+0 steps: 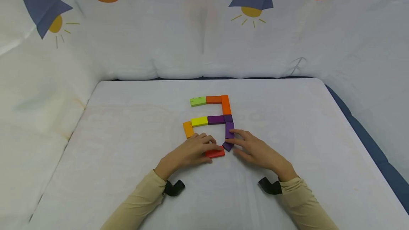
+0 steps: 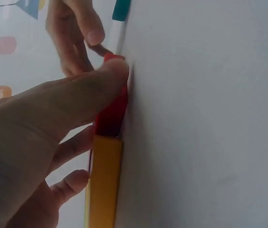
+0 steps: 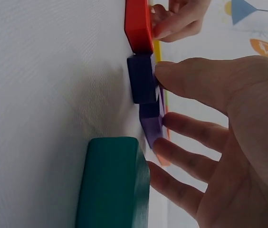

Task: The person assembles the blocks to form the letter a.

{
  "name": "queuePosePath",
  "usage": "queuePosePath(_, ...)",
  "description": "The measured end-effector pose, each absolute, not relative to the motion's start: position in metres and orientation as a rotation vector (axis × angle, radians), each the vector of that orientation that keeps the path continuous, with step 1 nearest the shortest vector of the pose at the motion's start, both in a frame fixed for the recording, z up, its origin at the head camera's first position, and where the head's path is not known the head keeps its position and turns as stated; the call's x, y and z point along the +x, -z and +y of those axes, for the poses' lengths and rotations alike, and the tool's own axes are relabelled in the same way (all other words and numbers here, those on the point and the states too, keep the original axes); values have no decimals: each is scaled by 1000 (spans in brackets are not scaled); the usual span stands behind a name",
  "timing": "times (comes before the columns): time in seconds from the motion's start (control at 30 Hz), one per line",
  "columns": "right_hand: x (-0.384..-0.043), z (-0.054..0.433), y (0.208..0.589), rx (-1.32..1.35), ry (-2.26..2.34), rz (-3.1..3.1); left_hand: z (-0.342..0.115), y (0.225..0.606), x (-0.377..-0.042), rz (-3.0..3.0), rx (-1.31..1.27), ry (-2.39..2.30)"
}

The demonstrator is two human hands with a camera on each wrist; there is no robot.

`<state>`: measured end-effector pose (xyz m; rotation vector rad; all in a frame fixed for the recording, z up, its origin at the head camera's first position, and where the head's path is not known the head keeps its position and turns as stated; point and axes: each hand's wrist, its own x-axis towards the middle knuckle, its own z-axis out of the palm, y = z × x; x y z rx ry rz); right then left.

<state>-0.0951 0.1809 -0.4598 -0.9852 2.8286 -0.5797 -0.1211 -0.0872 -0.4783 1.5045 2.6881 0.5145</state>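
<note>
Coloured blocks lie joined end to end on the table. My left hand (image 1: 195, 149) pinches a red block (image 1: 217, 153), its thumb (image 2: 84, 97) along the near side. An amber block (image 1: 188, 129) adjoins it in the left wrist view. My right hand (image 1: 255, 150) touches the purple blocks with fingers spread and fairly straight, holding none. Its thumb (image 3: 191, 78) meets the small dark purple block (image 3: 141, 80), which abuts the red block's end. Fingertips rest at the longer purple block (image 1: 229, 130). A teal block (image 3: 108, 183) lies beneath the right hand, hidden in the head view.
Beyond my hands the row continues with a yellow block (image 1: 199, 121), a purple block (image 1: 216, 120), a small dark purple one (image 1: 228, 118), two orange blocks (image 1: 226, 105) and a lime green block (image 1: 198, 101). A white printed curtain (image 1: 179, 38) hangs behind the white table (image 1: 127, 123).
</note>
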Motion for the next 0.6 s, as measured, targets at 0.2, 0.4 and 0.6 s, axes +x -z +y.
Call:
queuePosePath(0.2,-94,190,453,-905,630,2850,-113,464,-135,2719,1363,-663)
queuePosePath(0.4,-90,210,441,-674,612,2780,-153,460,-148,2727,1154,-693)
queuePosePath(0.6,-90,224,433,-544,608,2651,-160,462,-153,2625,1106,-719)
